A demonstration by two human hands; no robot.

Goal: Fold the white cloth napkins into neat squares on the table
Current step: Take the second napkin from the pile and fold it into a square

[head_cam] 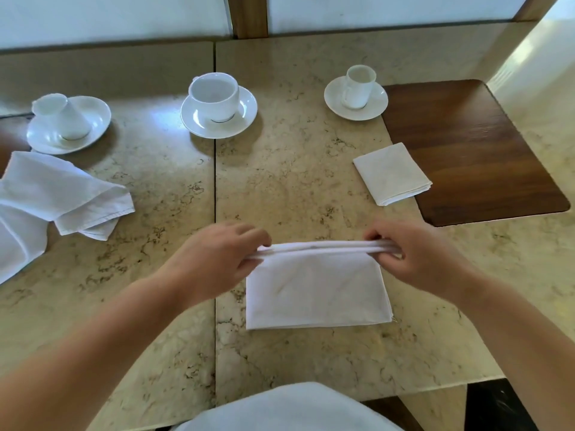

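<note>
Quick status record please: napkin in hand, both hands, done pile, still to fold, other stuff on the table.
napkin in work: folded rectangle, far edge lifted
left hand: pinches far edge's left end
right hand: pinches far edge's right end
finished square: right, partly on wooden mat
unfolded napkins: left
cups on saucers: three, far side

no readable text, labels or signs

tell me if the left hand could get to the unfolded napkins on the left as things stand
Probably yes, once it lets go: the left hand now pinches the napkin being folded, and only bare table lies between it and the unfolded napkins.
</note>
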